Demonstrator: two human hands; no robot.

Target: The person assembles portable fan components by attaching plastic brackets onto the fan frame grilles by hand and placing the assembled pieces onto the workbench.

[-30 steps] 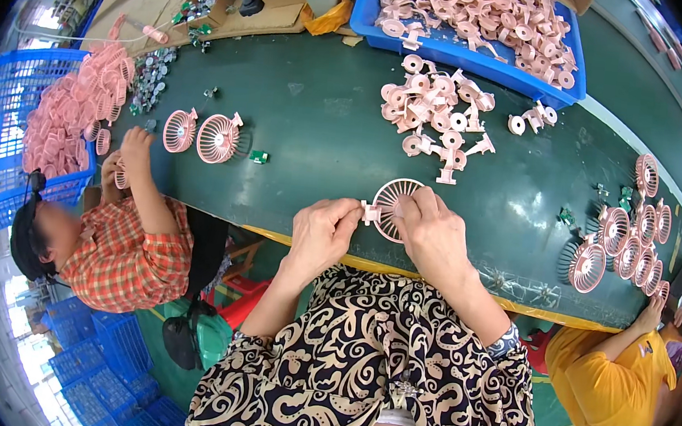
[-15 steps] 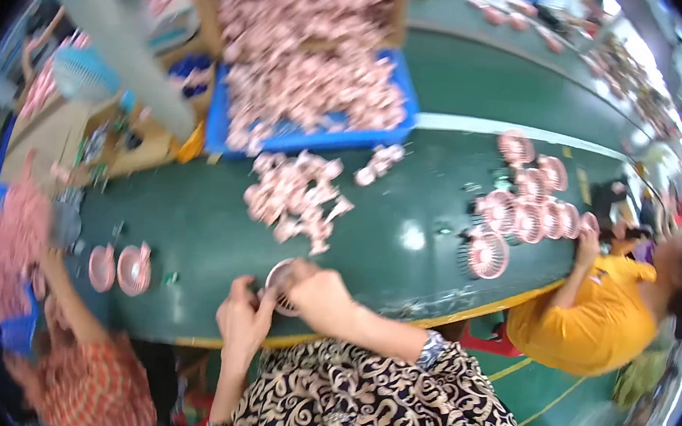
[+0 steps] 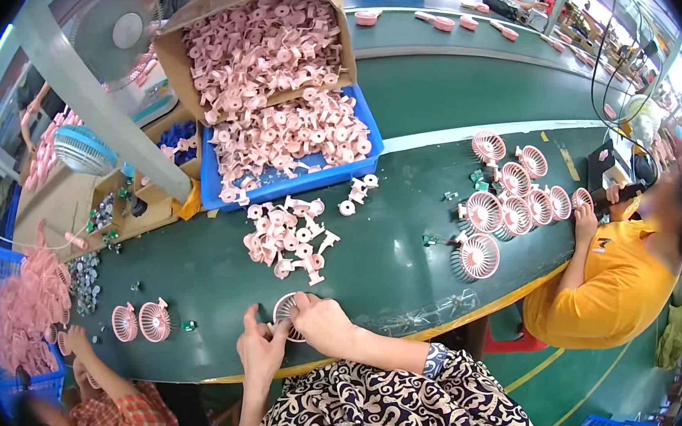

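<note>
At the near edge of the green table, both hands are on a round pink fan guard (image 3: 285, 309) with thin ribs. My left hand (image 3: 261, 347) grips its left rim, the thumb against it and the index finger pointing up. From the right, my right hand (image 3: 322, 324) is closed over the guard, its fingertips bent down onto it and covering part of its face. Whether a smaller part sits under those fingertips is hidden. Just beyond lies a loose pile of small pink plastic pieces (image 3: 285, 238) with round discs and stems.
A blue tray (image 3: 290, 188) and a tilted cardboard box (image 3: 175, 57) brim with pink pieces. Pink fan guards with wires and green circuit boards (image 3: 480, 255) stand at right, two more (image 3: 155, 322) at left. Co-workers sit either side: a yellow shirt (image 3: 578, 306), a checked shirt (image 3: 129, 414).
The whole view has shifted and become sharper, with the table lower in the picture. Both hands stay on the fan guard at the table edge.
</note>
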